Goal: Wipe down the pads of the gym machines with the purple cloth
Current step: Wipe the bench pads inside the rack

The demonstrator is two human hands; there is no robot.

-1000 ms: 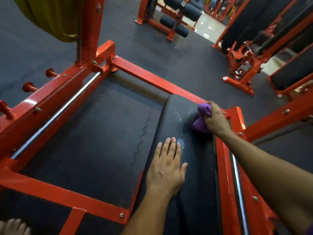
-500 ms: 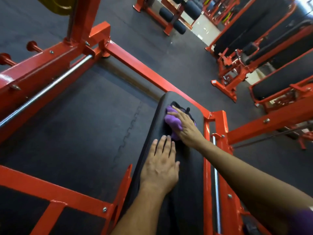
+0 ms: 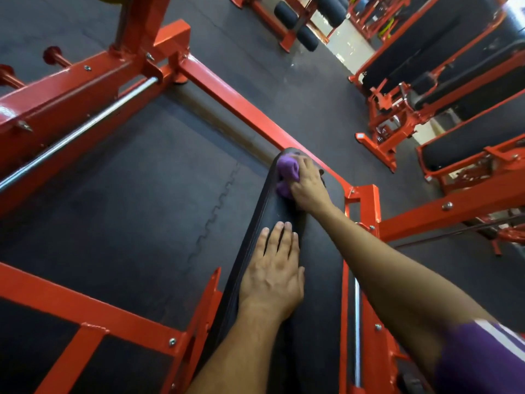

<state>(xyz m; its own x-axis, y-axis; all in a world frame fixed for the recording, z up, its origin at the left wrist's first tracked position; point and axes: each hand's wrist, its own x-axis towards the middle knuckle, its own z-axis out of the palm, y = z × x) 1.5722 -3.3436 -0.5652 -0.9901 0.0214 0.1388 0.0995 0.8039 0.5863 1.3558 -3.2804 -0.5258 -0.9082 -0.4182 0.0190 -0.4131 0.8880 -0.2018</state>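
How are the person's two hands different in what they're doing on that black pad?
The right hand is bunched over the purple cloth; the left hand holds nothing. The right hand reaches the far end of the black pad; the left hand lies flat, fingers spread, nearer the person. Both press on the same pad.

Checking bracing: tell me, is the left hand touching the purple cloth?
Apart. The head view shows bare black pad between the left hand fingertips and the purple cloth.

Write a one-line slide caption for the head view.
Right hand presses purple cloth on black pad; left hand flat.
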